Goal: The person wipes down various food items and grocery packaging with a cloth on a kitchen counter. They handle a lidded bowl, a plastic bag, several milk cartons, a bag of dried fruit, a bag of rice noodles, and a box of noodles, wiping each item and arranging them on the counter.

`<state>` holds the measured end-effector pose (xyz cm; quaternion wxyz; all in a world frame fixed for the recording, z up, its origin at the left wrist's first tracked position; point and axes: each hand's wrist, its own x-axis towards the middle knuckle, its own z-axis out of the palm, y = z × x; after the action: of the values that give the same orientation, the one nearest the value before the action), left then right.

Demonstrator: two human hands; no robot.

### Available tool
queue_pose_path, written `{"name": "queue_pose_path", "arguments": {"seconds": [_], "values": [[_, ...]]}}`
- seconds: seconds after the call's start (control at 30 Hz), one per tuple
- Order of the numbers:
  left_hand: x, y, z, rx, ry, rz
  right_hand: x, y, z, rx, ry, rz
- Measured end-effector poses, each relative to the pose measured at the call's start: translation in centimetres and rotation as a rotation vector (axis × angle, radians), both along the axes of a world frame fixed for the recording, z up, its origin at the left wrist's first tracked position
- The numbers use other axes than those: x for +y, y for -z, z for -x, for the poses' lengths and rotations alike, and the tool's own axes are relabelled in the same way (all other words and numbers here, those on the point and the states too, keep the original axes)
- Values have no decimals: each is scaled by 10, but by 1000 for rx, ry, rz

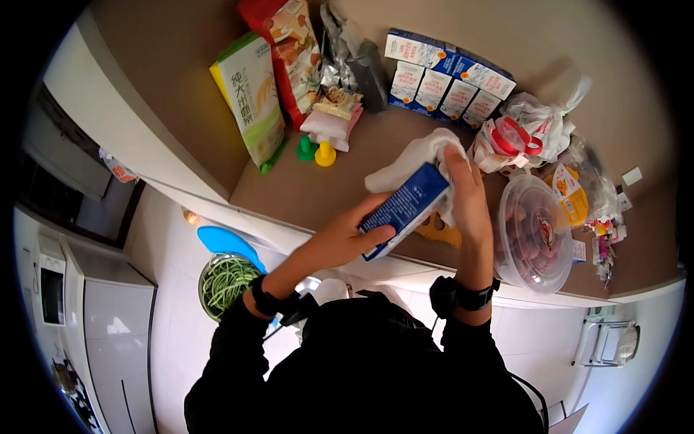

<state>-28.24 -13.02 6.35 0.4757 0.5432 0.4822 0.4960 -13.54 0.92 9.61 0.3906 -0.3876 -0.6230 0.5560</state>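
Observation:
My left hand (363, 233) grips a blue-and-white drink carton (406, 206) near its lower end, with the carton tilted above the counter's front edge. A white cloth (404, 165) is bunched under my right hand (463, 182), whose fingers press it at the carton's upper end. Part of the cloth hangs behind the carton. Similar cartons (434, 89) stand in a row at the back, with more lying across their tops. A flat orange-brown item (439, 233), partly hidden, lies on the counter below my right hand.
On the left stand a noodle packet (252, 97), a red bag (295, 59) and green (306, 148) and yellow (325, 154) plastic pieces. Plastic bags (542, 125) and a clear lidded container (534, 233) are on the right. A bowl of green beans (227, 282) is below the counter.

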Motion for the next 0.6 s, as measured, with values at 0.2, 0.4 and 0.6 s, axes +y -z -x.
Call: {"name": "queue_pose_path", "arguments": {"seconds": [0.2, 0.4, 0.6], "values": [[-10, 4, 11, 260, 125, -12, -22, -17, 19, 52, -379, 82], [-17, 28, 21, 123, -158, -10, -11, -14, 49, 623, -105, 319], [-18, 59, 67, 116, -594, -181, -5, 2, 32, 781, -60, 374]]}}
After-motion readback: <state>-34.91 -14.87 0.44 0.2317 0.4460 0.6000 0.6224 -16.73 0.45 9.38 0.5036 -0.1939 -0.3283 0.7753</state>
